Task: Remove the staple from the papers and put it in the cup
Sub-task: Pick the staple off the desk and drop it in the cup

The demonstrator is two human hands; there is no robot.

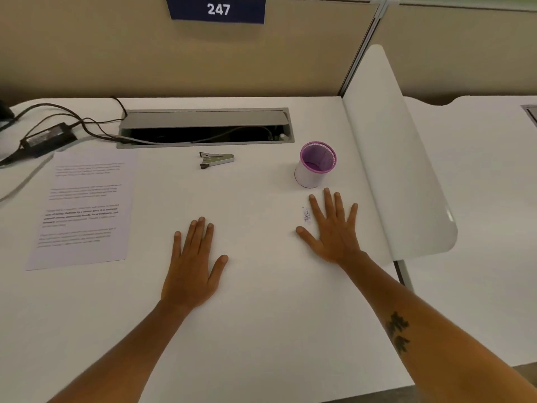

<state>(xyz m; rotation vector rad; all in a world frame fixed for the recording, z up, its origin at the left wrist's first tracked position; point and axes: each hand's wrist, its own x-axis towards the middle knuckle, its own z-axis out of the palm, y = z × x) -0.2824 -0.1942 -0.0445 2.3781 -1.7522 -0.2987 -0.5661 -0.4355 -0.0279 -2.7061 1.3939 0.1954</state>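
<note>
Printed papers [84, 207] lie flat on the white desk at the left; I cannot make out the staple on them. A metal staple remover [216, 160] rests at the back middle of the desk. To its right stands a white cup with a purple rim [315, 165], upright. My left hand [193, 263] lies palm down on the desk, fingers apart, holding nothing. My right hand [334, 225] lies flat just in front of the cup, also holding nothing. A small scrap or mark [306, 215] sits beside my right index finger.
An open cable tray [205, 128] runs along the back of the white desk [261, 315]. A black power adapter [48, 139] with cables lies at the back left. A white divider panel [389, 158] bounds the right side.
</note>
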